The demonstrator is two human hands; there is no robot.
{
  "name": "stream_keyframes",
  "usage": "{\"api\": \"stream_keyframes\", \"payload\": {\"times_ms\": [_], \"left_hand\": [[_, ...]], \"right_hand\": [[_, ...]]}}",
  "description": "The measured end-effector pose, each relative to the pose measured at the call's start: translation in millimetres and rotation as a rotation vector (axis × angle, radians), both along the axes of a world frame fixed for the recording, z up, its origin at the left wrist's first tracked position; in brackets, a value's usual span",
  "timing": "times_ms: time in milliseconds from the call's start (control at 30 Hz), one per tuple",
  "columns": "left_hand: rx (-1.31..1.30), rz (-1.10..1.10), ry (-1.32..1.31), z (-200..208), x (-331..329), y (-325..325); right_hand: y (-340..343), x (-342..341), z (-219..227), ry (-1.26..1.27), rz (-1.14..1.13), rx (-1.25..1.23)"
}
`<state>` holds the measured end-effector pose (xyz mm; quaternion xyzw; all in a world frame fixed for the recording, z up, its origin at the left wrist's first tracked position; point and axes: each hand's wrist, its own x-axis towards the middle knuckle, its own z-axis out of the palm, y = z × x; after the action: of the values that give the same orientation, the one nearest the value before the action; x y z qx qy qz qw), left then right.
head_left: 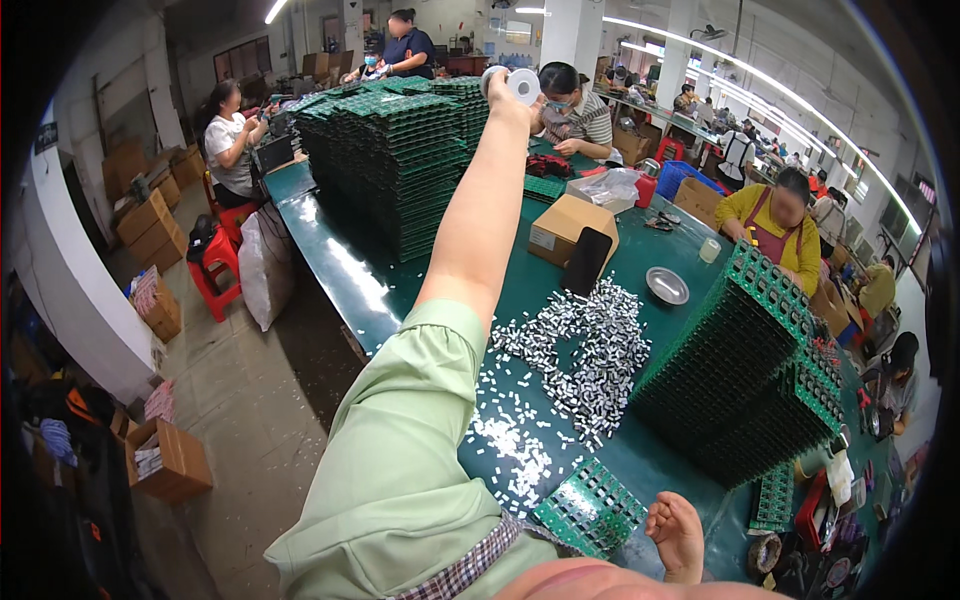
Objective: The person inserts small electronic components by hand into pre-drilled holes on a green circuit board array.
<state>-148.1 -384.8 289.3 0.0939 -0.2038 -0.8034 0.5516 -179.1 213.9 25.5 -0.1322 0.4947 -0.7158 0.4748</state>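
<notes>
My left arm stretches far across the bench. At its end my left hand [498, 88] is closed on a white roll [524, 87] with a round hole in its middle, in front of a seated co-worker. Low in the view, my right hand [676, 532] hovers with its fingers curled in and nothing visible in them. Just left of it lies a green circuit board panel [592, 508], partly hidden by my clothing. Beyond the panel a heap of small black-and-silver parts [590, 360] spreads over the green bench [400, 285], with loose white pieces [512, 450] nearer me.
Tall stacks of green circuit boards stand at the back left [400, 150] and on the right [735, 350]. A cardboard box [572, 230] with a black phone [587, 262] leaning on it, and a metal dish [667, 286], lie beyond the heap. Several co-workers sit around the bench.
</notes>
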Motion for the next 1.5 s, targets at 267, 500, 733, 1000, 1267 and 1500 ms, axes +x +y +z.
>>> {"api": "stream_keyframes", "payload": {"times_ms": [267,500,733,1000,1267,1500], "left_hand": [[0.025,0.014,-0.068,3,20,3],[0.099,-0.037,0.221,-39,31,76],[0.288,0.142,0.392,-114,6,181],[0.267,0.381,0.234,-141,3,200],[0.261,0.309,0.275,-142,4,215],[0.243,0.237,0.283,-147,8,209]], "right_hand": [[-11,3,-6,0.053,0.157,0.094],[-102,27,52,0.474,0.393,-0.098],[-247,67,95,0.349,0.073,-0.395],[-258,73,52,0.987,-0.174,-0.242],[-265,63,47,1.073,-0.310,-0.185],[-250,47,22,1.626,0.034,0.299]]}}
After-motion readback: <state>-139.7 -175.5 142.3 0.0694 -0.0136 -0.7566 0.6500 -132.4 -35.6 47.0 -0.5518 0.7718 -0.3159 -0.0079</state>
